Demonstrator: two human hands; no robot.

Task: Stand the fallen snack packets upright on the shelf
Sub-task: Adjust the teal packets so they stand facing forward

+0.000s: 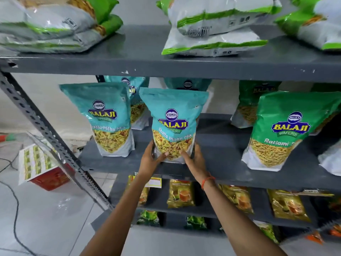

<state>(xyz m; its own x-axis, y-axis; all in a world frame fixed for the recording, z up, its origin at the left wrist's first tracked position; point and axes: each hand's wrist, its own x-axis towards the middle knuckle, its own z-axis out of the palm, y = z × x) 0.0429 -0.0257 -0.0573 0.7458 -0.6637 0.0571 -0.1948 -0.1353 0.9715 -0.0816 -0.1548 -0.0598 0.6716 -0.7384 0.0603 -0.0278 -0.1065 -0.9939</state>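
Observation:
A teal Khatta Mitha Mix packet [173,124] stands upright near the front of the grey middle shelf [221,170]. My left hand [150,158] grips its lower left corner and my right hand [193,159] its lower right corner. A second teal packet [108,119] stands upright to its left, with more teal packets behind. A green Ratlami packet [284,132] stands upright at the right, another green one [252,104] behind it. On the top shelf, white-and-green packets [214,26] lie flat in piles, and a further pile [48,24] lies at the left.
A slotted metal upright [46,133] slants down the rack's left side. Lower shelves hold small yellow packets [181,194] and green ones. A red and white carton [42,167] and a black cable [16,209] lie on the tiled floor at the left.

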